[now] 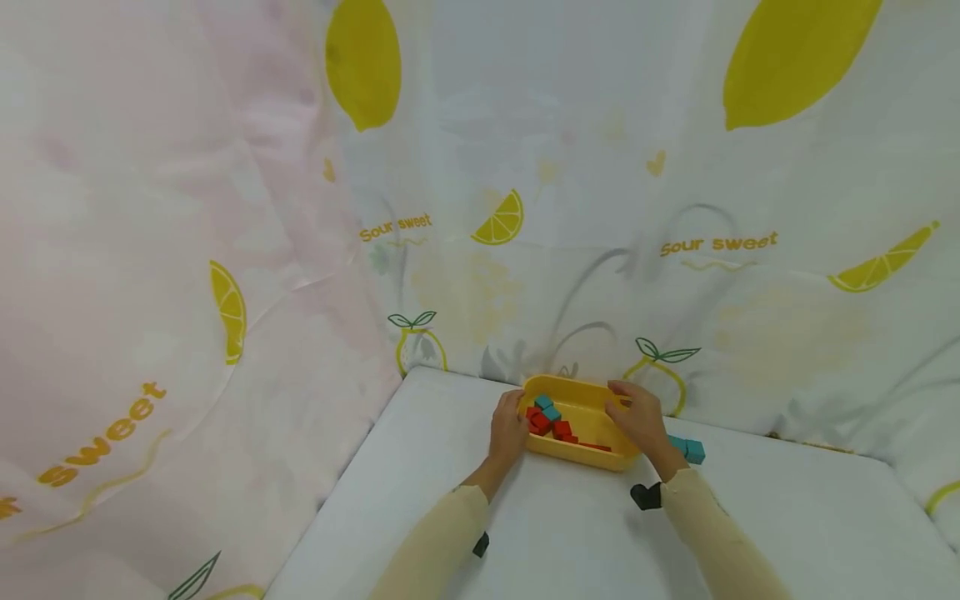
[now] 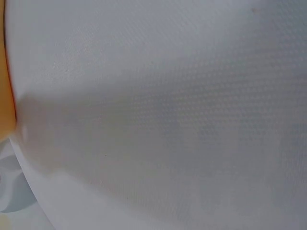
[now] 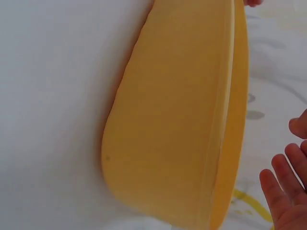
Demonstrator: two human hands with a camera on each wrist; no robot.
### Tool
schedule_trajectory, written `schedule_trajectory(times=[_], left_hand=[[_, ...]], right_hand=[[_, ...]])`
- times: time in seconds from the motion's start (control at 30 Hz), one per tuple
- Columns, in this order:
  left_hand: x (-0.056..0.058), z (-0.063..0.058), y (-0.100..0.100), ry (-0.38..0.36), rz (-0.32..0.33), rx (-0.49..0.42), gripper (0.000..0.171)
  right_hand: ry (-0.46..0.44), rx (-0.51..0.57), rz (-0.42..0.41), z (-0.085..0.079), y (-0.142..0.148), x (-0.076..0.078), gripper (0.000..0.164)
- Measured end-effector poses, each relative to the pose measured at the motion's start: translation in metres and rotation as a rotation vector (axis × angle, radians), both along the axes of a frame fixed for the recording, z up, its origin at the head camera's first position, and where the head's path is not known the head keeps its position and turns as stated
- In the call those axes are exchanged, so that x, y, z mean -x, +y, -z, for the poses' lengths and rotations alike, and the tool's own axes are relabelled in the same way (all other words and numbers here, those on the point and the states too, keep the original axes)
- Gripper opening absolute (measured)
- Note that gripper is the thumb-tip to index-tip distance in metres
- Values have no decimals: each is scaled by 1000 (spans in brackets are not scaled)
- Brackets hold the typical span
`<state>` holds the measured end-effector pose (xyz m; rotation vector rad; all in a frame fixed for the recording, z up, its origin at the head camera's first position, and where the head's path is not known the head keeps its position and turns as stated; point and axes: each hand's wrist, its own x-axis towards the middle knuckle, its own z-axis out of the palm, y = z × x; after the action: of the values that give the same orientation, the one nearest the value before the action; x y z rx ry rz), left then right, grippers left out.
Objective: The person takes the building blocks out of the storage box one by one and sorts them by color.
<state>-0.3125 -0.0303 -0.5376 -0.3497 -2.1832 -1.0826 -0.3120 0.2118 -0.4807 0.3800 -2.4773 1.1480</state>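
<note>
A yellow plastic bin (image 1: 573,454) stands on the white table, with several red blocks (image 1: 540,423) and blue blocks (image 1: 551,413) heaped toward its left end. My left hand (image 1: 508,427) holds the bin's left end, its fingers at the rim. Over the right end is my right hand (image 1: 637,414), its fingers reaching above the inside and holding nothing. In the right wrist view, the straight fingers (image 3: 284,179) show apart from the bin wall (image 3: 168,115). The left wrist view catches only the bin's edge (image 2: 6,96), with the left hand out of frame.
Blue blocks (image 1: 690,450) lie on the table just right of the bin, partly behind the right wrist. A lemon-print curtain (image 1: 570,283) hangs close behind the bin and along the left. White tabletop (image 1: 570,525) extends in front, under both sleeves.
</note>
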Motion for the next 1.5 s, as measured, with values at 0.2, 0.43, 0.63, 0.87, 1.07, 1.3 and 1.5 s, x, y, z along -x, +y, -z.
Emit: schedule_trajectory(times=[0.2,0.43,0.63,0.87,1.07,1.3,1.5], left_hand=[[-1,2,1,-99,21,-2,41],[-3,-3,0,-116,10,-10,40],[-4,-3,2,-118,13,-11,39],[-5,0,4,-170,5,-9,40],[-3,-3,-1,-156,-2,0,41],[-4,-5,-4,-104,-7,3,40],[-4,-5,-3,-118,19,9,39]], right_hand=[[-86,39,-11,-3,-34,2,38],[-69,63,-44,-2,-66,5,38],[-78,55,-70,5,-78,8,40],[-168,19,-55,15,-83,14,44],[-129,24,-46,23,-88,18,42],[-142,-19,-56,30,-94,18,43],[-190,-57,-41,29,-96,17,43]])
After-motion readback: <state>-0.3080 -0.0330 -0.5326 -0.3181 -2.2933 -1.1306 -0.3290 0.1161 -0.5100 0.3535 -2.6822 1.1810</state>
